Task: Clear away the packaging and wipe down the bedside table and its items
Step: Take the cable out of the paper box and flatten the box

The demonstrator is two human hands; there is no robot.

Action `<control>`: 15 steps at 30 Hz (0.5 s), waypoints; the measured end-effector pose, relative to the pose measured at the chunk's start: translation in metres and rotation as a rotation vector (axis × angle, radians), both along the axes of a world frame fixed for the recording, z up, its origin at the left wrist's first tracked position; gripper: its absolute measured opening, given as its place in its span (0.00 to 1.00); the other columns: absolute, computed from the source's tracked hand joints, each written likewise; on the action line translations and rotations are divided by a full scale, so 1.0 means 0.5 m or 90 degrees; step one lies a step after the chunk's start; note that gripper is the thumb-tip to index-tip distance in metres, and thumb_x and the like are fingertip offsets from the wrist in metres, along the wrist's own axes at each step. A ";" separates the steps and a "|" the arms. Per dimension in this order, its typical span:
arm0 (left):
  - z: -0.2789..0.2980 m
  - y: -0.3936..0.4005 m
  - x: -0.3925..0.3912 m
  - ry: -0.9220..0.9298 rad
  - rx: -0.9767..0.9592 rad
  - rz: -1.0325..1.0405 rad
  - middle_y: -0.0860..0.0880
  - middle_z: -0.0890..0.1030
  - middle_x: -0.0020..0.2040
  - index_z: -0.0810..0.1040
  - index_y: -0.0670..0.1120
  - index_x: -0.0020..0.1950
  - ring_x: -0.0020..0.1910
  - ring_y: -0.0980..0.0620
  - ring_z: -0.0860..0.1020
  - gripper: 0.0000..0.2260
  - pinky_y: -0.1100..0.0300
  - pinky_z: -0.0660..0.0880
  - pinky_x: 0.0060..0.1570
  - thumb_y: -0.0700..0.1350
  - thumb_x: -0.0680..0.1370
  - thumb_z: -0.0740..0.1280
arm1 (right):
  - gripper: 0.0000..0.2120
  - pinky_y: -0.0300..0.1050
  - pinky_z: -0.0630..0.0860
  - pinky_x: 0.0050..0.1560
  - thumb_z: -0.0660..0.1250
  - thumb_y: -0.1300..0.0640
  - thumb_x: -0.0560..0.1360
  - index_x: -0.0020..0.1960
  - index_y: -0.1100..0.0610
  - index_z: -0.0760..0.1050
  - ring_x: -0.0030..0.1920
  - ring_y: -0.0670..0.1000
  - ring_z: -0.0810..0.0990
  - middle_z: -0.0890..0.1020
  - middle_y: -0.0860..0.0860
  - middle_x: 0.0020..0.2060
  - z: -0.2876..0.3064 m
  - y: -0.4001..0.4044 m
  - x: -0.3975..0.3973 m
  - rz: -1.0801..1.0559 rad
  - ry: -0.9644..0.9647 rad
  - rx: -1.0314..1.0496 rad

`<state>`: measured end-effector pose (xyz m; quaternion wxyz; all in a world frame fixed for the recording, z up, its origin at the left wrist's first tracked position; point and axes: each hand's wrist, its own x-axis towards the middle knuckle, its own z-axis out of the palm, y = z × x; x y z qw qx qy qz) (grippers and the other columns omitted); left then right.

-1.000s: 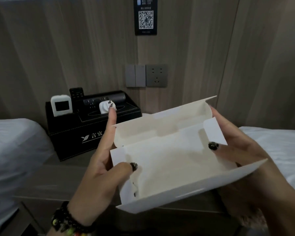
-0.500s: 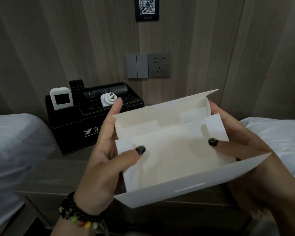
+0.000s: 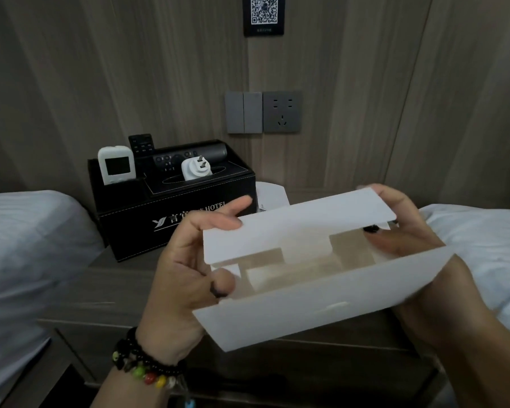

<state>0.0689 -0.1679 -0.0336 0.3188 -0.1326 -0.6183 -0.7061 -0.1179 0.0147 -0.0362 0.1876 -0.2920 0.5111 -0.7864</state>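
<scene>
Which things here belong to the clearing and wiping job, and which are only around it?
Job:
- white paper box, held by left hand and right hand
- bedside table
- black hotel organiser with white remote and white plug adapter

Only around:
- wall socket
- QR sign
- beds

The box (image 3: 321, 290) is blocking the table's (image 3: 106, 293) middle. The organiser (image 3: 174, 213) is occupying its back left; bare front-left wood is lying open.

Hotel room, beds (image 3: 27, 231), hotel-branded box (image 3: 174, 210)
</scene>
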 end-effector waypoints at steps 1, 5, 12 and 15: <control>-0.001 -0.001 0.000 -0.005 0.002 0.006 0.45 0.76 0.67 0.80 0.51 0.46 0.64 0.46 0.76 0.20 0.53 0.79 0.48 0.59 0.61 0.78 | 0.15 0.42 0.80 0.33 0.59 0.68 0.77 0.47 0.56 0.83 0.38 0.51 0.85 0.85 0.53 0.40 0.000 -0.004 -0.006 -0.007 -0.035 -0.020; -0.013 -0.001 0.000 -0.023 0.015 0.116 0.49 0.80 0.62 0.79 0.52 0.40 0.60 0.47 0.79 0.08 0.58 0.79 0.45 0.50 0.65 0.76 | 0.16 0.35 0.75 0.24 0.51 0.70 0.80 0.48 0.55 0.74 0.27 0.44 0.82 0.85 0.47 0.35 0.035 -0.001 0.064 -0.042 0.048 0.091; 0.014 -0.038 -0.037 -0.165 -0.154 0.103 0.57 0.84 0.53 0.80 0.54 0.54 0.52 0.61 0.81 0.23 0.64 0.77 0.49 0.63 0.64 0.75 | 0.11 0.51 0.78 0.39 0.70 0.44 0.60 0.37 0.50 0.82 0.35 0.55 0.81 0.83 0.53 0.32 0.076 0.008 0.171 -0.185 -0.016 0.060; 0.012 -0.031 -0.002 -0.206 -0.177 0.008 0.49 0.80 0.62 0.78 0.45 0.64 0.61 0.51 0.79 0.32 0.64 0.77 0.54 0.58 0.64 0.75 | 0.10 0.60 0.79 0.47 0.66 0.46 0.74 0.39 0.47 0.84 0.40 0.56 0.83 0.85 0.50 0.36 0.065 0.019 0.167 -0.257 0.025 0.084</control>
